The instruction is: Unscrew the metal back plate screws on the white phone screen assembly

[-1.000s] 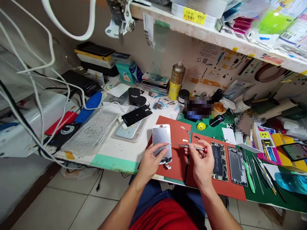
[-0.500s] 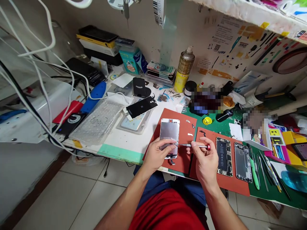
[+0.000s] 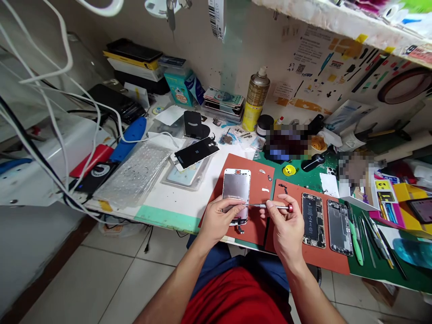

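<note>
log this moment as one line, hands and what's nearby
left hand: over white-framed screen | right hand: holding red-ended screwdriver, tip beside left hand | nearby: opened phone on right red mat

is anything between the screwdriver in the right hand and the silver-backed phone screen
Only the left hand: its fingertips are at the tip of the screwdriver, by the right edge of the phone screen. Nothing else visible is in between.
</note>
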The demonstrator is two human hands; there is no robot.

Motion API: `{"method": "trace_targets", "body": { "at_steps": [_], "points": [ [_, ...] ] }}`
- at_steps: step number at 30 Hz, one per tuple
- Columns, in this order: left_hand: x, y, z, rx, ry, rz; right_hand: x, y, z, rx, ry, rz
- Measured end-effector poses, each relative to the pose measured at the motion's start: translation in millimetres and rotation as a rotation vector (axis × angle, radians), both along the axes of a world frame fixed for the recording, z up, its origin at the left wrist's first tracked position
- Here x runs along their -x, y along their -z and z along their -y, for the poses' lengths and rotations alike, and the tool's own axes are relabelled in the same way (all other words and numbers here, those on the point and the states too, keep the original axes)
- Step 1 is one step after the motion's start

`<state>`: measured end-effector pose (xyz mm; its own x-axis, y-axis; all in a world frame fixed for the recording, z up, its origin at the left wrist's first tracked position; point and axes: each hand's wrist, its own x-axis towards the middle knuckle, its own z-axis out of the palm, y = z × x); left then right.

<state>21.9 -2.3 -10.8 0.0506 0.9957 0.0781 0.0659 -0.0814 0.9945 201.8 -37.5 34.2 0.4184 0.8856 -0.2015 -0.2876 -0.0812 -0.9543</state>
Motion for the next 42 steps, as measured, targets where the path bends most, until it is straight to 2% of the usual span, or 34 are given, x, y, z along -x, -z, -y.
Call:
{"method": "trace_targets", "body": {
  "at_steps": [28, 36, 42],
  "points": [
    [0.2, -2.9, 0.6, -0.048, -0.004, -0.044, -1.7, 1.1, 4.0, -0.007, 0.006, -0.03],
    [1.2, -2.3, -0.3, -0.061, 0.013, -0.049, -3.2, -3.4, 7.7, -0.033, 0.025, 0.065],
    [1.8, -1.2, -0.3, -0.073, 0.023, -0.049, 0.4, -3.3, 7.3, -0.038, 0.03, 0.047]
  ]
}}
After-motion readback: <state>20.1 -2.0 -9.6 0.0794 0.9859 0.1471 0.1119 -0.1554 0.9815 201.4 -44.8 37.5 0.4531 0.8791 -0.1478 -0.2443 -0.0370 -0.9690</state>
